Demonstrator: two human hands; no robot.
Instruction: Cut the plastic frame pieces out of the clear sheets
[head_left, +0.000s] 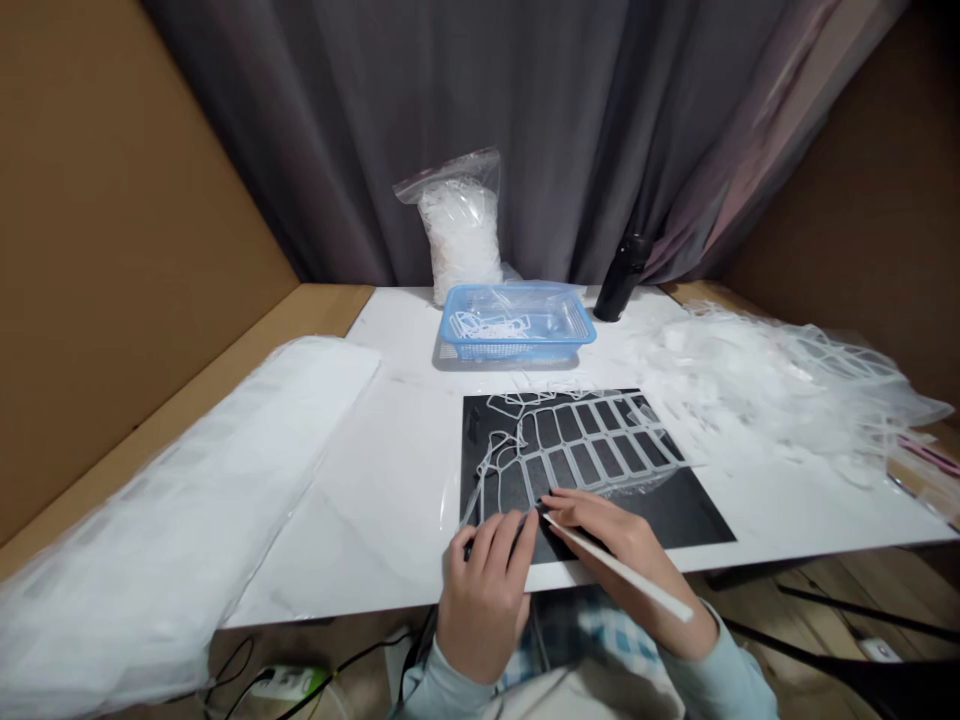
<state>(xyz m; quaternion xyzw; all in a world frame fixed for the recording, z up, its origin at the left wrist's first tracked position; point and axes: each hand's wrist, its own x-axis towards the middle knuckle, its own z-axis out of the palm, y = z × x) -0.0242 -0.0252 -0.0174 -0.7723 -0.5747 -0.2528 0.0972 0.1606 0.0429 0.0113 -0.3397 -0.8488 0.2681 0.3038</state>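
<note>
A black mat (675, 510) lies on the white table (390, 470) in front of me. On it rests a clear plastic sheet cut into a grid of small rectangles (581, 445), partly peeled up at its left side. My left hand (487, 575) lies on the mat's near left corner, fingers together and pressing down on the sheet's edge. My right hand (622, 545) grips a thin white stick (622, 570) like a pen, its tip touching the sheet next to my left fingers.
A blue basket (516, 322) with a few plastic pieces stands behind the mat. A clear bag of white pieces (459, 228) and a black bottle (621, 275) stand at the back. Loose plastic scrap (780, 385) is heaped at right. A wrapped white stack (172, 500) lies at left.
</note>
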